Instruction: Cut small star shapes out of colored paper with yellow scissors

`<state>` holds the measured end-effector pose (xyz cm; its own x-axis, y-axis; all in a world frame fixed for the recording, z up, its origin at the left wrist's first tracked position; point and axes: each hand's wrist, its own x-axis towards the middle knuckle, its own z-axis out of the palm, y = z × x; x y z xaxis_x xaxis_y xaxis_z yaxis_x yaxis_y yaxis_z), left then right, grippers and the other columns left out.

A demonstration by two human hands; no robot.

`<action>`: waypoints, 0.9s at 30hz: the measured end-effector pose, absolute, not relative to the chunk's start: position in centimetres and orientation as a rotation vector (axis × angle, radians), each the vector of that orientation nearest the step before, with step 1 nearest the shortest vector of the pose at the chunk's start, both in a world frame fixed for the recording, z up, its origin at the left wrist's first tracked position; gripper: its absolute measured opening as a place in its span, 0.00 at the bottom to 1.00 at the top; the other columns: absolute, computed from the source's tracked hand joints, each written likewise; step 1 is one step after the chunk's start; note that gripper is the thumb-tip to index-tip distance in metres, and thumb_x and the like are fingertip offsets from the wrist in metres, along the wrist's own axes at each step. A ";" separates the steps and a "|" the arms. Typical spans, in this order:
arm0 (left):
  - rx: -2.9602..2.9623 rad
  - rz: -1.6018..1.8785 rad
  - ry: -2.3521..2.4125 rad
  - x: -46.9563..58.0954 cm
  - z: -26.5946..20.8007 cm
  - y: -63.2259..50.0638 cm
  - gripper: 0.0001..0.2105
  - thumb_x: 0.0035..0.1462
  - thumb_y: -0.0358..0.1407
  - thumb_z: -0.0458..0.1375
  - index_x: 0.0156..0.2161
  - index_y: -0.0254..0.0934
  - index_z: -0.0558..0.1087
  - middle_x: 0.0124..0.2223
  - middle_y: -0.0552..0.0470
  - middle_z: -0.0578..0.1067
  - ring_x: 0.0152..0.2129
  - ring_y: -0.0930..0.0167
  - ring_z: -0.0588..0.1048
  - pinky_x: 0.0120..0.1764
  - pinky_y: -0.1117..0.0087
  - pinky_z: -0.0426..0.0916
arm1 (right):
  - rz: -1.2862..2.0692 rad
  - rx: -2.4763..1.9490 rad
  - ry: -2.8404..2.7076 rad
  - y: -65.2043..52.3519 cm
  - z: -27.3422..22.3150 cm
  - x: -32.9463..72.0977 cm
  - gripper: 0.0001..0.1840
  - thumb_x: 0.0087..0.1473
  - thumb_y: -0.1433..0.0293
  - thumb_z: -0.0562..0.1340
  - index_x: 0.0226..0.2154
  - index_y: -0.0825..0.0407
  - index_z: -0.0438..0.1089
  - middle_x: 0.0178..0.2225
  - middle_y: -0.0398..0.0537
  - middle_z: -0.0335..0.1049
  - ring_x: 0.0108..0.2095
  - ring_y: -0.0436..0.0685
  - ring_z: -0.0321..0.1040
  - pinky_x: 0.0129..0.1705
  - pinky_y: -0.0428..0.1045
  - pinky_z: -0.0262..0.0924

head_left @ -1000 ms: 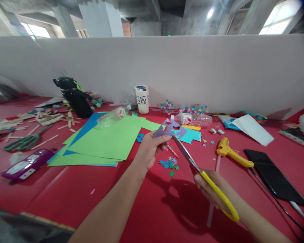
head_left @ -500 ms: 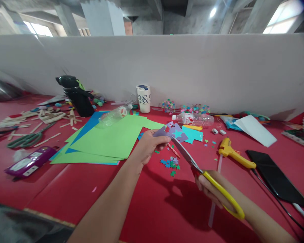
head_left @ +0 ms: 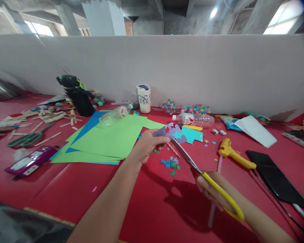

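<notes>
Plainly, the red tabletop (head_left: 152,206) fills most of my view, a seam running across its left part and a pale raw edge showing near the lower left. Behind it I have a light grey partition (head_left: 103,64). Over that rise a pillar (head_left: 98,17), concrete beams, bright windows (head_left: 42,29) on both sides and one round lamp (head_left: 213,12).

Both hands are near the middle, above the surface. The left hand (head_left: 147,145) pinches the purple paper (head_left: 161,132) between thumb and fingers; star-shaped holes are cut in it. The right hand (head_left: 212,187) is closed around the yellow-handled scissors (head_left: 205,176), whose tips reach the paper beside the left thumb; whether the blades bite into it I cannot tell.

Small paper stars (head_left: 171,163) lie below the purple paper. To the left I see overlapping green sheets (head_left: 108,138), with a clear bottle (head_left: 114,116) on them. A white tumbler (head_left: 144,99) stands by the partition; at right lie a yellow glue gun (head_left: 236,158) and a dark flat device (head_left: 276,179).
</notes>
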<state>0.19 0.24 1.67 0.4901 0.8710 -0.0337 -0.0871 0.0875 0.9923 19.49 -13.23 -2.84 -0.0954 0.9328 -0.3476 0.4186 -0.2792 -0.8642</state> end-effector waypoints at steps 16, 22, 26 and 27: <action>1.248 0.893 0.778 0.6 1.8 -0.2 0.07 0.44 0.36 0.59 0.24 0.34 0.68 0.20 0.57 0.67 0.15 0.79 0.62 0.20 0.76 0.57 | 1.298 -1.653 -1.397 -13.5 -2.6 18.9 0.30 0.45 0.41 0.47 0.20 0.51 0.55 0.10 0.30 0.43 0.09 0.41 0.40 0.12 0.40 0.37; 1.311 0.962 0.742 1.0 1.3 -0.3 0.08 0.45 0.38 0.59 0.26 0.34 0.68 0.21 0.56 0.66 0.17 0.78 0.64 0.23 0.76 0.59 | 1.281 -1.630 -1.381 -13.6 -2.8 19.1 0.28 0.46 0.42 0.48 0.21 0.51 0.56 0.10 0.30 0.44 0.09 0.41 0.39 0.11 0.40 0.40; 1.293 0.969 0.729 1.2 1.3 -0.6 0.08 0.45 0.38 0.58 0.26 0.34 0.68 0.21 0.56 0.67 0.17 0.78 0.64 0.22 0.76 0.59 | 1.296 -1.618 -1.385 -13.6 -2.9 19.2 0.29 0.46 0.41 0.47 0.21 0.51 0.56 0.10 0.30 0.45 0.08 0.41 0.40 0.11 0.40 0.41; 1.289 0.970 0.725 1.3 1.3 -0.6 0.08 0.45 0.38 0.58 0.26 0.34 0.68 0.21 0.56 0.67 0.17 0.79 0.64 0.22 0.76 0.59 | 1.295 -1.619 -1.388 -13.6 -2.9 19.2 0.30 0.45 0.41 0.47 0.21 0.52 0.56 0.10 0.30 0.45 0.08 0.41 0.41 0.11 0.40 0.41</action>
